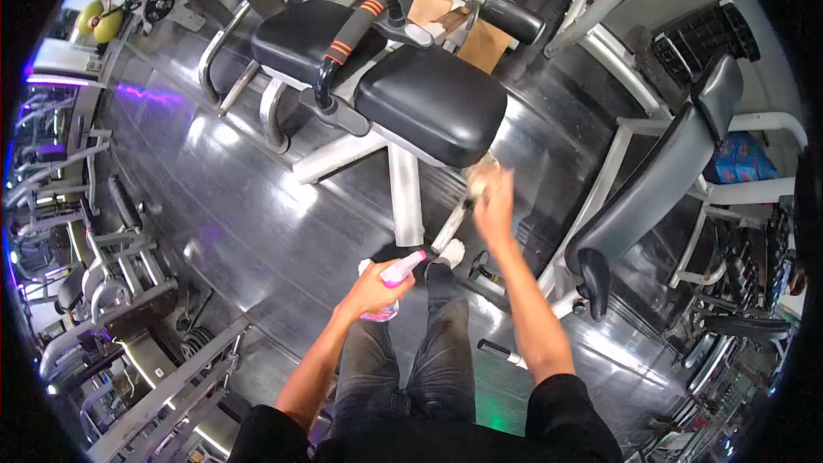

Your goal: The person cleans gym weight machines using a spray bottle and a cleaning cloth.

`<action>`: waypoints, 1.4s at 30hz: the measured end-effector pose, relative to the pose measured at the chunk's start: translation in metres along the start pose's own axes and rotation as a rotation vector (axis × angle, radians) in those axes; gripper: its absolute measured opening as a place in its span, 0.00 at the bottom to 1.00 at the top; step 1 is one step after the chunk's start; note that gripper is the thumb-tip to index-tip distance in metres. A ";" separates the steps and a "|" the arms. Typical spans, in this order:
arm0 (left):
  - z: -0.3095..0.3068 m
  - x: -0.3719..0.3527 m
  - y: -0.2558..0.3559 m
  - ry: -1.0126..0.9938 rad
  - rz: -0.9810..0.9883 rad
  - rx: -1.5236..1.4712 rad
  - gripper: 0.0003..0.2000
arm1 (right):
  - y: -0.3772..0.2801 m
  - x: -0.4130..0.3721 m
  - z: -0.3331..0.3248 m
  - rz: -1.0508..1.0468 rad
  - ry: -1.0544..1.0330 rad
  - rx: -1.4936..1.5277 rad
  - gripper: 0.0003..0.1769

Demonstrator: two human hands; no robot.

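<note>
My left hand is closed around a spray bottle with a white and pink trigger head and pinkish liquid low down. The bottle is held above my feet, its nozzle pointing up and to the right. Motion blurs my right hand, which is curled at the front lower edge of a black padded seat. A pale cloth-like piece shows at its fingers, too smeared to make out well. Below the seat, a pale metal leg of the exercise machine runs down to the floor.
A second black pad and an orange-striped handle belong to the same machine, with foam rollers behind. An inclined bench stands to the right. More gym machines line the left. The floor is dark and shiny.
</note>
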State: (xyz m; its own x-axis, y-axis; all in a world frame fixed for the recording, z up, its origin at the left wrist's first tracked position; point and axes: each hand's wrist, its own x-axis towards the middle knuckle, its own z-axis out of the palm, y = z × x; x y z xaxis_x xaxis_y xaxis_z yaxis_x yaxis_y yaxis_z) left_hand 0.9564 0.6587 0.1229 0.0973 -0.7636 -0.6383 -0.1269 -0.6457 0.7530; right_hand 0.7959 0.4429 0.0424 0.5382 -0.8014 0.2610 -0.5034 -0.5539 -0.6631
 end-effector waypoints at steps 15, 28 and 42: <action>-0.009 -0.026 -0.004 0.043 -0.050 -0.122 0.10 | -0.029 -0.028 -0.020 -0.001 -0.343 -0.157 0.31; -0.007 -0.035 -0.008 0.338 0.172 -0.382 0.07 | -0.079 -0.048 -0.016 -0.187 -0.417 -0.030 0.33; -0.043 0.000 -0.024 0.574 0.308 -0.800 0.09 | -0.101 0.062 0.009 -0.265 -0.994 -0.653 0.22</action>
State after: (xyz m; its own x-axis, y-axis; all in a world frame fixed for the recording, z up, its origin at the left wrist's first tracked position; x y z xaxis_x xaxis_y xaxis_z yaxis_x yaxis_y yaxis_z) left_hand 1.0015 0.6740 0.1115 0.6551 -0.6499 -0.3853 0.4477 -0.0768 0.8909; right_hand 0.8864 0.4513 0.1192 0.8146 -0.2836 -0.5059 -0.3912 -0.9127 -0.1182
